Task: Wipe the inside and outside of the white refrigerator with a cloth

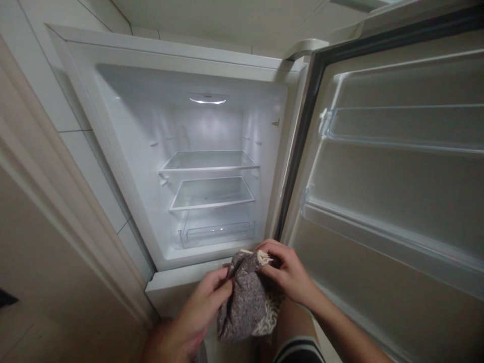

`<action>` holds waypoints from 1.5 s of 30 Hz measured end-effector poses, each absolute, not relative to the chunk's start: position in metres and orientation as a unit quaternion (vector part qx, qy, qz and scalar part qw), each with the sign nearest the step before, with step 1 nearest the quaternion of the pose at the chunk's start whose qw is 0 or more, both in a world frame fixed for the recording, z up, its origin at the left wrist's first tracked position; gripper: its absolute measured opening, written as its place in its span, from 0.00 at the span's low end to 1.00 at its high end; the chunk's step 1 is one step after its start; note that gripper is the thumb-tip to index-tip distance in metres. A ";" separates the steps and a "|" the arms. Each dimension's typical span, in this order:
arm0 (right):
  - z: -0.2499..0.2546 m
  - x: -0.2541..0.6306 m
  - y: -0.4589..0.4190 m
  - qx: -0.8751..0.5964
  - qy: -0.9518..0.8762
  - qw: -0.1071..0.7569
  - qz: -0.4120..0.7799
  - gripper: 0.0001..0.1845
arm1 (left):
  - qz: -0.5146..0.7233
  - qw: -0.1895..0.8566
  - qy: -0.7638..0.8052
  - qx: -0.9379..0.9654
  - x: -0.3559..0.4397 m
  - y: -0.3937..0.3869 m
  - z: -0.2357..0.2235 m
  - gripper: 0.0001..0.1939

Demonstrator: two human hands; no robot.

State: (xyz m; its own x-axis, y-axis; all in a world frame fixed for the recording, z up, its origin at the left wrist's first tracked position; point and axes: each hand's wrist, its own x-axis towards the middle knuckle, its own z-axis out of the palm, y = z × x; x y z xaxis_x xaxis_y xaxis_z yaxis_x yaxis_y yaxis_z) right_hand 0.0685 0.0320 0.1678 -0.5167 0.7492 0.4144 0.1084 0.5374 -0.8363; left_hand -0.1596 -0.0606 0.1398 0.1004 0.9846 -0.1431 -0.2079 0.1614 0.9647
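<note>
A greyish-purple cloth [245, 302] with cream fringed edges hangs bunched between my two hands, in front of the fridge's lower front edge. My left hand [209, 297] pinches it from the left side, thumb on the near face. On the right, my right hand [283, 267] grips its upper corner by the fringe; some of those fingertips are hidden behind the fabric. Beyond the cloth stands the open fridge [132, 126], its lamp [207, 100] lit. Inside are an upper glass shelf [212, 160], a lower glass shelf [212, 193] and a clear drawer [219, 233] at the bottom.
The fridge door [397, 176] is swung wide to the right, with a clear upper rack [408, 128] and a lower door bin [378, 234]. A door frame [49, 166] and a tiled wall [102, 181] run close along the left. My leg [295, 327] is below the cloth.
</note>
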 end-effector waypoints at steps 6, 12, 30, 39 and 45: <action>0.178 0.064 0.035 -0.217 -0.782 0.335 0.479 0.13 | 0.560 0.328 0.531 0.545 -0.158 -0.045 0.116 0.26; 0.176 0.056 0.032 -0.243 -0.779 0.347 0.463 0.15 | 0.555 0.353 0.515 0.550 -0.155 -0.047 0.111 0.22; 0.173 0.046 0.022 -0.227 -0.827 0.323 0.401 0.21 | 0.542 0.381 0.507 0.551 -0.167 -0.070 0.137 0.29; 0.188 0.035 0.005 -0.214 -0.865 0.299 0.341 0.11 | 0.473 0.328 0.559 0.597 -0.165 -0.071 0.136 0.23; 0.177 0.042 0.019 -0.181 -0.868 0.281 0.366 0.19 | 0.518 0.317 0.542 0.580 -0.174 -0.070 0.136 0.20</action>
State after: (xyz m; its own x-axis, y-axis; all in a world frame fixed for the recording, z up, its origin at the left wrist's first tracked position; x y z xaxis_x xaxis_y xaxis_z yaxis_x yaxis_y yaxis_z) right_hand 0.0416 0.0191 0.1772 -0.7762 0.5205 0.3558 0.1084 0.6661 -0.7380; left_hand -0.1737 -0.0702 0.1358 -0.1249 0.9581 0.2578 0.3006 -0.2110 0.9301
